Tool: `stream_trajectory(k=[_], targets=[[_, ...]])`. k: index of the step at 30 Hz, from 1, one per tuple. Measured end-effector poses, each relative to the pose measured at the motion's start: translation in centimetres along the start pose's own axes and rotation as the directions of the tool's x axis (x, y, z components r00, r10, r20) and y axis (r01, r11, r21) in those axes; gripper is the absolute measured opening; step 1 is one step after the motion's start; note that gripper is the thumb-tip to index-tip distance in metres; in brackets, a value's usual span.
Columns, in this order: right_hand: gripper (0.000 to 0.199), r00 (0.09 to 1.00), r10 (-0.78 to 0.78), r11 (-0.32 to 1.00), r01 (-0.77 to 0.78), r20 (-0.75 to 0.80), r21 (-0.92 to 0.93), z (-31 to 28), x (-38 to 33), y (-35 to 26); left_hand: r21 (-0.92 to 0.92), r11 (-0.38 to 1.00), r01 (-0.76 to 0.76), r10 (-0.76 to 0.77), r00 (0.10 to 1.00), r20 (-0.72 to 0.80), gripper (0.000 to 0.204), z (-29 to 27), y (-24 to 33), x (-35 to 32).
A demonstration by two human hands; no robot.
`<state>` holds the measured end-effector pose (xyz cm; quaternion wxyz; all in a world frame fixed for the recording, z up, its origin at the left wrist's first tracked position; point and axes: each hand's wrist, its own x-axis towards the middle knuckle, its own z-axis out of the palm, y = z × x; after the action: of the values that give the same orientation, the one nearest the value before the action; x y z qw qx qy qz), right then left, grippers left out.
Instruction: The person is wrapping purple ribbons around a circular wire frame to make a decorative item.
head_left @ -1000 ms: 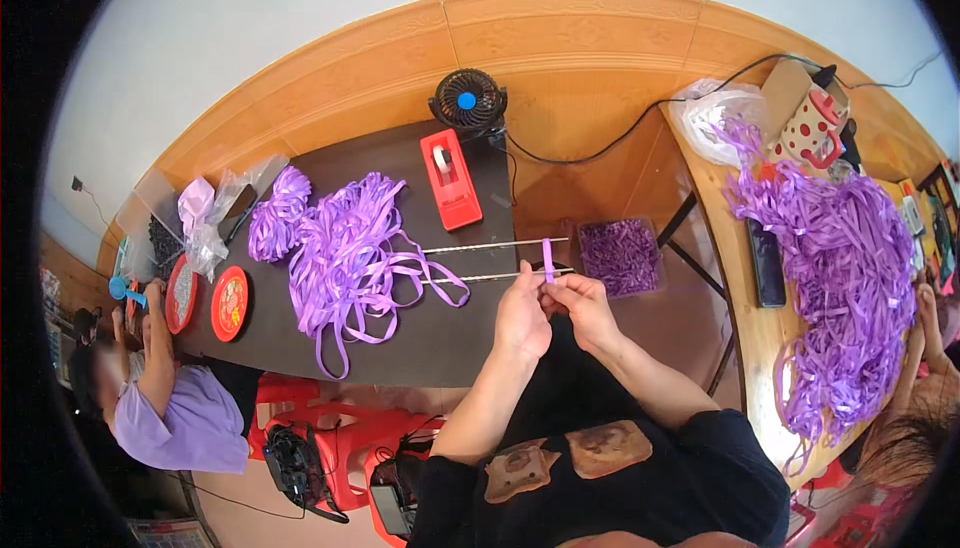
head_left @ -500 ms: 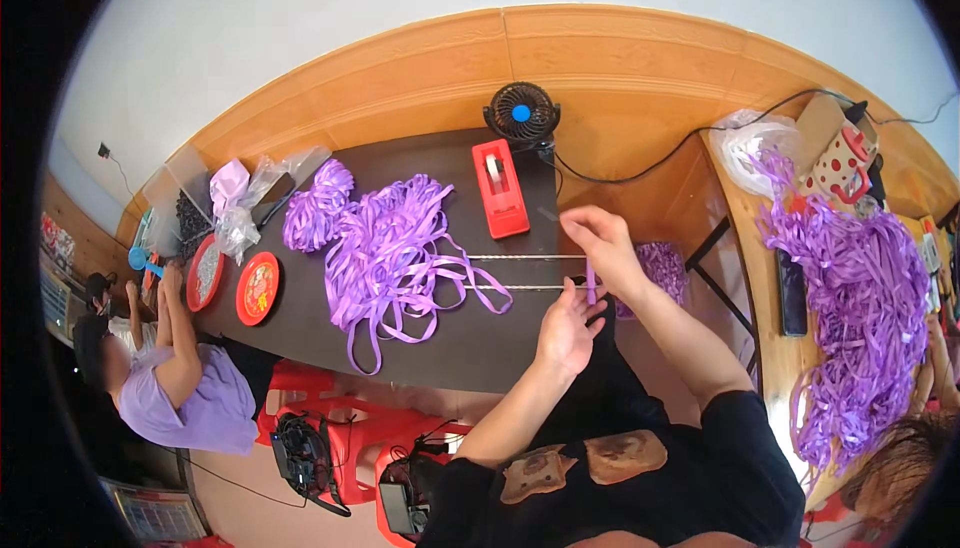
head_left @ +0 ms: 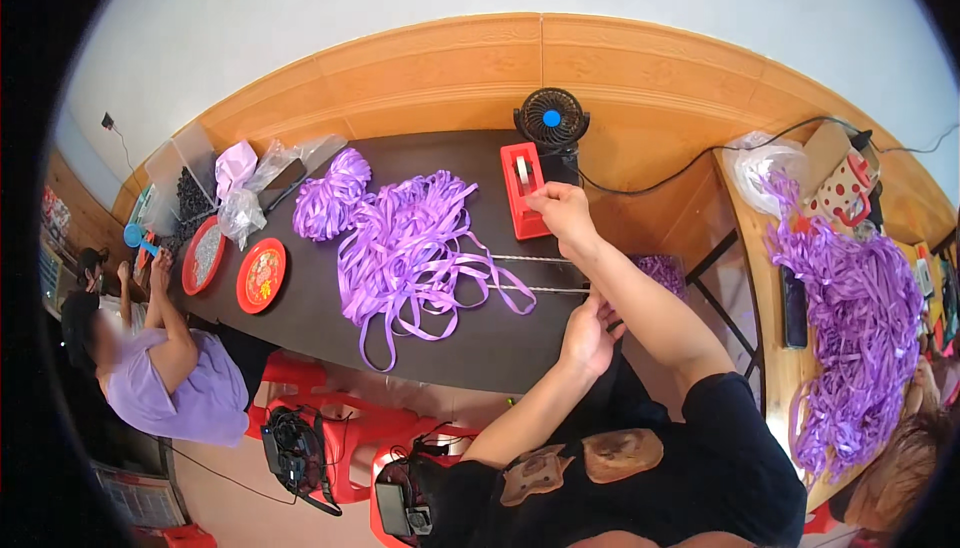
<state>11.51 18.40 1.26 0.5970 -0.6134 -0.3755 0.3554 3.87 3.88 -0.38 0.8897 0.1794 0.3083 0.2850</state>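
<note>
Since a moment ago, the right hand (head_left: 562,210) has reached forward to the red tape dispenser (head_left: 524,188) on the dark table (head_left: 470,348), fingers pinching at its tape. Meanwhile the left hand (head_left: 590,333) stays near the table edge, fingertips pressed together on something too small to identify, beside two thin rods (head_left: 535,274) and loose purple ribbon (head_left: 410,248).

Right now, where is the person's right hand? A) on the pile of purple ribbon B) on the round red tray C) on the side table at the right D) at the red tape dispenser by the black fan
D: the right hand reaches to the red tape dispenser beside the small black fan, while the left hand stays near the dark table's front edge.
</note>
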Motion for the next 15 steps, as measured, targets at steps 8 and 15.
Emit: stream_trajectory(k=[8, 15], targets=[[0.008, 0.995, -0.087, 0.971, 0.074, 0.049, 0.226, -0.4, -3.8, -1.4, -0.050, 0.998, -0.026, 0.027, 0.999, 0.022, 0.024, -0.4, -0.3, 0.2], [0.008, 0.972, -0.227, 0.969, 0.219, -0.068, -0.113, -0.9, -5.2, 0.2, -0.124, 0.990, -0.062, 0.060, 0.998, -0.019, 0.015, -0.8, -1.0, 0.6]])
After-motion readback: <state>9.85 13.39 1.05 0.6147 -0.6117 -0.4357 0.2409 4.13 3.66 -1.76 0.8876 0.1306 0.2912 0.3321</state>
